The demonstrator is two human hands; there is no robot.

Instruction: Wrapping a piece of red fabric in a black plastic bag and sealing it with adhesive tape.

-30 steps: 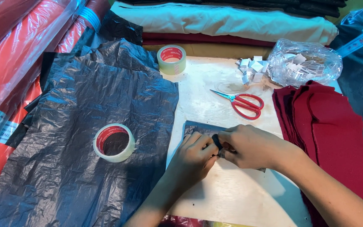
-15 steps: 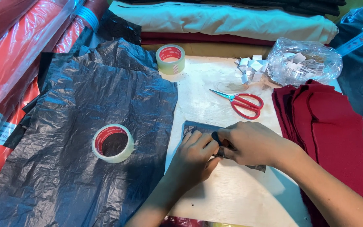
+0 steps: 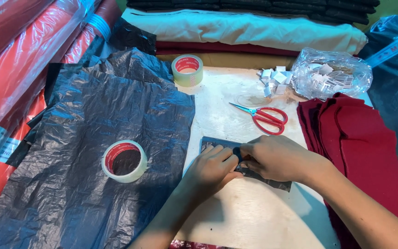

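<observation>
**Hands pressed together over a dark patterned piece**

Head view: both hands meet near the middle of the pale table (image 3: 236, 216). The left hand (image 3: 213, 168) and right hand (image 3: 277, 159) are curled, fingertips touching around a small black object (image 3: 237, 152); what it is cannot be told. Each grip is clenched on that object, pinching it from its own side. Beneath the fingers lies a flat dark patterned piece (image 3: 272, 182), mostly covered by the hands, with one corner showing under the right wrist.

Risk, as a judgement: the small object could slip from so tight a pinch, and the flat piece could slide on the smooth table if the pressing hands shift sideways.

Red scissors (image 3: 266, 117) lie just beyond the hands. A tape roll (image 3: 124, 161) rests on the black plastic sheet (image 3: 93, 138) to the left; stacked red felt (image 3: 365, 152) sits at right.
</observation>
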